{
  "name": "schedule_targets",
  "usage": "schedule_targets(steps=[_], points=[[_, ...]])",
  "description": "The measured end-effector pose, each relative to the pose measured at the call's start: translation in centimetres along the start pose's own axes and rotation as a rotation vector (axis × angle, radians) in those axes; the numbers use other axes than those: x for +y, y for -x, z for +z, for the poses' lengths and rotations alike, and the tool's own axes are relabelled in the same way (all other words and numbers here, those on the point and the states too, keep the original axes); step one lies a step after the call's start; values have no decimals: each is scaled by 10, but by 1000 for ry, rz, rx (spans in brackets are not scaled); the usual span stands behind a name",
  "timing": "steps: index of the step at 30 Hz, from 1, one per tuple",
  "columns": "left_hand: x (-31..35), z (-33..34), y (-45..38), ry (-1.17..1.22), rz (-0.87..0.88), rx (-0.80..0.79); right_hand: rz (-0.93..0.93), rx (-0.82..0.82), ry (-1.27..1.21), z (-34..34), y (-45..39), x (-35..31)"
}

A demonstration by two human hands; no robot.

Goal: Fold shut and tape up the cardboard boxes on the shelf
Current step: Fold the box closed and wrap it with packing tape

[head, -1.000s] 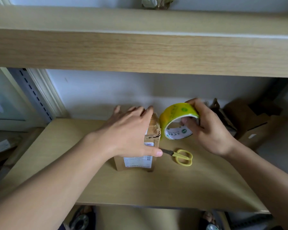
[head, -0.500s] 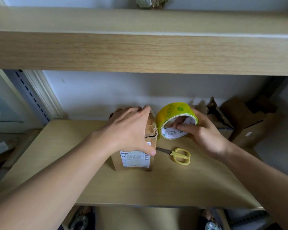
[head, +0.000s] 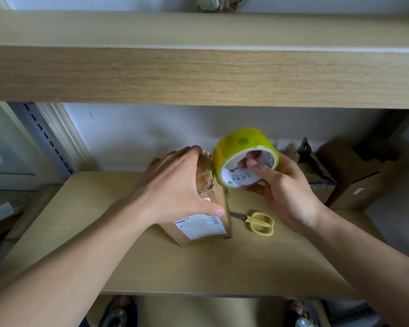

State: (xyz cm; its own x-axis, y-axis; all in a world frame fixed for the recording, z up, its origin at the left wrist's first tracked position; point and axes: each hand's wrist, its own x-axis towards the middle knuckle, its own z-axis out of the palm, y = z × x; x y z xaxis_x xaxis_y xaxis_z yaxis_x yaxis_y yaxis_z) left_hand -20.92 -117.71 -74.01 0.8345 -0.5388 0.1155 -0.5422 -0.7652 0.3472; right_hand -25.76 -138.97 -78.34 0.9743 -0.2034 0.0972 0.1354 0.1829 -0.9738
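Left hand [head: 175,185] gripping box [head: 198,230], scissors [head: 257,221] beside; tape roll [head: 243,149] touching

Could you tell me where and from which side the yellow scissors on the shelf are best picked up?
Take the scissors by the yellow handle loops, coming from above and the right: they lie flat, loops rightward, blades pointing left toward the box.

Wooden shelf [head: 151,267] with 3 cardboard boxes [head: 198,234], yellow scissors [head: 260,223].

Left hand [head: 175,185] curled over box [head: 198,230] top, right hand [head: 283,185] gripping tape roll [head: 243,147]
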Motion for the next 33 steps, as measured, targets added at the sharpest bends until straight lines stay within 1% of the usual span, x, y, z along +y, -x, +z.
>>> schedule_targets(steps=[3,5,13,19,22,27,33], points=[[-4,6,3,234,-39,42,-11,-12,-1,10,-3,-5],[-3,11,5,297,-33,42,-4,-22,30,21,-4,-3],[-14,15,10,357,-15,48,53,-64,-29,38,-9,-3],[-22,15,13,406,-12,61,105,-124,34,22,-15,-14],[-30,14,18,466,-25,70,123,-152,113,11,-14,-11],[-40,17,27,569,-29,104,9,-117,332,-4,-20,-13],[-49,23,36,647,-42,129,-240,-196,661,-8,-22,-19]])
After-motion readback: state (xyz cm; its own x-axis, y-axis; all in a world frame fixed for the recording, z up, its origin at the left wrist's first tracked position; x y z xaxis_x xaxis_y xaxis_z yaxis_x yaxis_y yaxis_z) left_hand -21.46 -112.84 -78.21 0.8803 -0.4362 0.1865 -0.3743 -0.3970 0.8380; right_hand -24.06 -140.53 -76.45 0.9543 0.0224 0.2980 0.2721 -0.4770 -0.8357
